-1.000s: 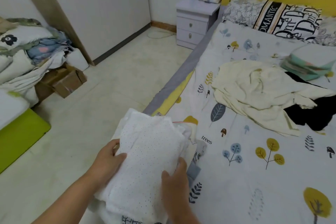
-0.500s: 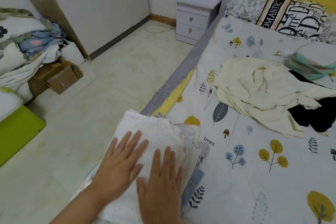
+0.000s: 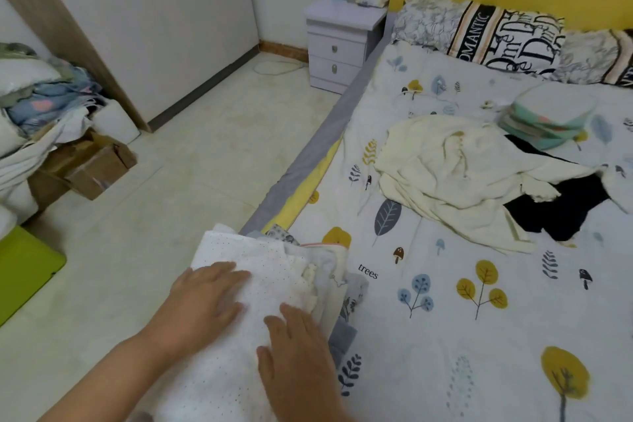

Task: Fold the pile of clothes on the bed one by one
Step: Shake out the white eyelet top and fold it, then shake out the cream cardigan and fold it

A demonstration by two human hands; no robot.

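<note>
A folded white dotted garment (image 3: 253, 271) tops a stack of folded clothes at the near left edge of the bed (image 3: 445, 319). My left hand (image 3: 202, 298) lies flat on its left part, fingers spread. My right hand (image 3: 294, 349) rests flat on its lower right part. Neither hand grips anything. Farther up the bed lies a crumpled cream garment (image 3: 452, 178) over a black garment (image 3: 561, 209). A folded stack of mint and white cloth (image 3: 544, 120) sits beyond them.
Patterned pillows (image 3: 496, 41) lean against the yellow headboard. A white nightstand (image 3: 342, 44) with bottles stands at the bed's far corner. Left of the tiled floor (image 3: 171, 181) are a cardboard box (image 3: 85, 164), heaped laundry (image 3: 41, 103) and a green mat (image 3: 24, 267).
One second ago both hands held the dotted garment by its sides. They then laid flat on it, and since then have slid down toward me along the cloth.
</note>
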